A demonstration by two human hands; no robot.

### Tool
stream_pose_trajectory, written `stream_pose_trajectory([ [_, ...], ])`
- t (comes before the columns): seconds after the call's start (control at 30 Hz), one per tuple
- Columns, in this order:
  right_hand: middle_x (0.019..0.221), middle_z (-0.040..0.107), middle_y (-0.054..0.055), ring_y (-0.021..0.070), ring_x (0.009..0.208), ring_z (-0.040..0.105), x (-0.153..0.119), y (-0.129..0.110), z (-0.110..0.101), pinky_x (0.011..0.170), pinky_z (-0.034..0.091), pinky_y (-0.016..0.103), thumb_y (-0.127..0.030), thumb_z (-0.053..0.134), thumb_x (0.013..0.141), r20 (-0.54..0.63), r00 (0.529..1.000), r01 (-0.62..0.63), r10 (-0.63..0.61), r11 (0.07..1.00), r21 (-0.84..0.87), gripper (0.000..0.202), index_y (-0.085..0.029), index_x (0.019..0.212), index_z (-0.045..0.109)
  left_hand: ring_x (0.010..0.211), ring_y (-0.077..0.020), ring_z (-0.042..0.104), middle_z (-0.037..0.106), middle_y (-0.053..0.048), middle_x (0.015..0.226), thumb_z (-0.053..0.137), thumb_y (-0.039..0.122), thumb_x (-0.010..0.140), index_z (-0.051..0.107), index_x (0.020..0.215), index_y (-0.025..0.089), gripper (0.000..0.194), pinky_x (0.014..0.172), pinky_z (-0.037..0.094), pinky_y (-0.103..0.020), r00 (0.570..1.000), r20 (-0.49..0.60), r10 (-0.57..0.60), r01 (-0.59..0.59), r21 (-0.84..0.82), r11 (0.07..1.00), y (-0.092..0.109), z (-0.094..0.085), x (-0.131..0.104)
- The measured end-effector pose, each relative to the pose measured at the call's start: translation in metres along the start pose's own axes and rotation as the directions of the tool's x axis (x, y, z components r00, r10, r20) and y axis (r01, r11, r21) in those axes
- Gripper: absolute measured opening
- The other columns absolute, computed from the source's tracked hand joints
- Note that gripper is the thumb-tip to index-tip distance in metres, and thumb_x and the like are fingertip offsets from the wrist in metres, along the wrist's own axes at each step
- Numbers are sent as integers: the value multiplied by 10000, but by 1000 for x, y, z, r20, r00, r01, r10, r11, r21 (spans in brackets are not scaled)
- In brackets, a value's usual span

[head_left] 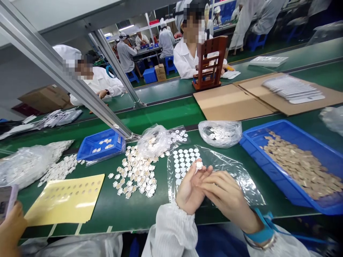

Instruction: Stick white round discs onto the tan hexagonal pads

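Observation:
Between the thumb and fingers of my left hand (pixel 191 189), a small white round piece with a scalloped rim (pixel 199 165) is held up. My right hand (pixel 227 194) reaches across, its fingers stretched out against the left hand's fingers; its thumb is hidden and I see nothing held in it. A blue strap (pixel 261 228) circles the right wrist. Under the hands lies a clear plastic sheet (pixel 235 167) with rows of pale round discs (pixel 184 160). To the left spreads a loose heap of similar scalloped pieces (pixel 139 171).
A blue tray of tan pieces (pixel 284 125) stands right, a small blue tray (pixel 92 144) left. Plastic bags (pixel 227 134) of pieces lie behind. Yellow sheets (pixel 69 210) lie front left, near another person's hand (pixel 13 221) with a phone. Co-workers sit across the green bench; a metal post (pixel 80 78) rises left.

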State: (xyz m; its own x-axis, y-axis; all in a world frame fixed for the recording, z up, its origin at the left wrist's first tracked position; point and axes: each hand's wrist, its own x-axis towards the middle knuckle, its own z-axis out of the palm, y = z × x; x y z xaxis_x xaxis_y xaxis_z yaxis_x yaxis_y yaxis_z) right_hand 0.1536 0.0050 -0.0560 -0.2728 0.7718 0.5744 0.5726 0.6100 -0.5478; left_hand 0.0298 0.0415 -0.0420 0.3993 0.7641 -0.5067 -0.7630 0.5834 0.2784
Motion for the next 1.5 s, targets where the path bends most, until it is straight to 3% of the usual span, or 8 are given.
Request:
stream_pose_trajectory([
  [0.1, 920, 672, 9, 156, 884, 574, 5, -10, -5, 797, 437, 349, -178, 620, 844, 11, 999, 30, -30, 999, 28, 112, -220, 948, 616, 887, -143, 658, 607, 0, 758, 555, 290, 880, 606, 1002, 189, 166, 878, 493, -260, 998, 60, 21, -15, -84, 996, 2, 12, -12],
  [0.23, 1028, 642, 52, 193, 970, 575, 7, -17, -9, 804, 482, 374, -274, 628, 836, -28, 997, -75, 75, 997, -3, 176, -232, 1007, 620, 911, -146, 645, 607, -12, 783, 574, 303, 867, 619, 996, 192, 176, 800, 505, -211, 989, 113, 93, -92, -19, 996, 4, 22, -25],
  [0.33, 1015, 644, 47, 199, 981, 575, 9, -21, -12, 816, 490, 390, -257, 622, 836, -18, 997, -75, 75, 997, 14, 108, -238, 942, 629, 902, -138, 642, 616, -13, 769, 607, 320, 845, 636, 967, 193, 179, 749, 494, -173, 986, 120, 117, -122, 40, 992, 3, 25, -33],
  [0.5, 925, 659, 42, 186, 916, 572, 17, -30, -31, 769, 483, 363, -175, 672, 792, -143, 989, 43, -37, 998, 44, 167, -213, 945, 619, 839, -134, 630, 634, -9, 767, 653, 322, 810, 667, 961, 193, 198, 753, 487, -214, 969, 208, 134, -162, 126, 979, 4, 23, -40],
  [0.67, 926, 659, 53, 194, 915, 569, 31, -32, -50, 757, 478, 361, -152, 705, 758, -225, 973, 47, -43, 999, 12, 208, -194, 948, 632, 809, -126, 592, 651, -37, 854, 668, 311, 800, 687, 972, 163, 228, 798, 463, -270, 964, 249, 92, -146, 211, 967, 2, 14, -42],
  [0.83, 930, 674, 33, 193, 895, 589, 38, -30, -48, 766, 476, 375, -198, 687, 780, -202, 979, 18, -15, 1000, 14, 188, -223, 962, 646, 854, -163, 601, 663, -54, 852, 686, 325, 784, 688, 990, 161, 263, 874, 442, -345, 951, 301, 69, -145, 237, 961, -3, 12, -44],
  [1.23, 934, 668, 39, 197, 913, 573, 35, -30, -47, 775, 460, 383, -178, 682, 787, -215, 977, 20, -19, 1000, -1, 194, -220, 969, 631, 856, -170, 599, 658, -61, 825, 698, 326, 772, 696, 998, 156, 283, 854, 439, -332, 956, 288, 47, -122, 246, 962, -5, 14, -45],
  [1.5, 949, 674, 39, 189, 918, 575, 34, -29, -47, 795, 466, 379, -168, 676, 784, -220, 973, 48, -65, 996, -81, 221, -214, 992, 619, 803, -139, 582, 641, -43, 779, 608, 279, 847, 683, 1055, 130, 266, 865, 455, -328, 959, 278, 60, -149, 311, 939, 1, 20, -50],
])
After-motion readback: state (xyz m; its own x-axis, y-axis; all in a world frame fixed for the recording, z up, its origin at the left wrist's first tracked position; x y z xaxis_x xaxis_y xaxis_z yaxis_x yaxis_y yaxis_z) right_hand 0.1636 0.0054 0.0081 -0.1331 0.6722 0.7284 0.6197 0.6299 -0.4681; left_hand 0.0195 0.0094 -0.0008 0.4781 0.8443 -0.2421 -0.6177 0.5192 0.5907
